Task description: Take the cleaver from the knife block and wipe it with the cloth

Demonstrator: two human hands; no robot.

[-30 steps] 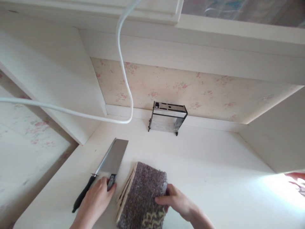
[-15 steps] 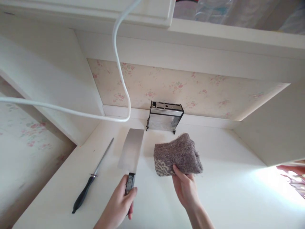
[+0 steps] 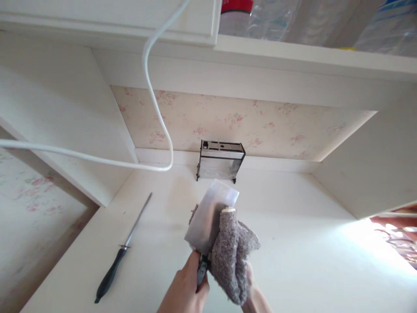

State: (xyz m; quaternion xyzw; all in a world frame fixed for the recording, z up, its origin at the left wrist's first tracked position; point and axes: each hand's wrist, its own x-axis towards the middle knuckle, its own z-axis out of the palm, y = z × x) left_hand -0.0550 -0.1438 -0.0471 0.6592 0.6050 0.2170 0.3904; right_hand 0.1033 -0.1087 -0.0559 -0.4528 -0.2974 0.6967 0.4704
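Two hands up off the surface (image 3: 293,243) here, both busy. The left hand (image 3: 187,287) is clenched around the dark handle of a cleaver (image 3: 210,213), whose broad blade rises up and away from that hand, tipped slightly right. So the long axis runs from the handle near the person out toward the metal knife block (image 3: 220,160) standing against the back wall, and the blunt end of the blade points at that block. The right hand (image 3: 252,289) is mostly buried under a grey fuzzy cloth (image 3: 233,252) that it grips, pressed against the right side of the blade, just beside the left hand. A black-handled honing steel (image 3: 122,250) lies well off to the left of both hands, tip pointing away. A white cable (image 3: 156,108) droops above it.
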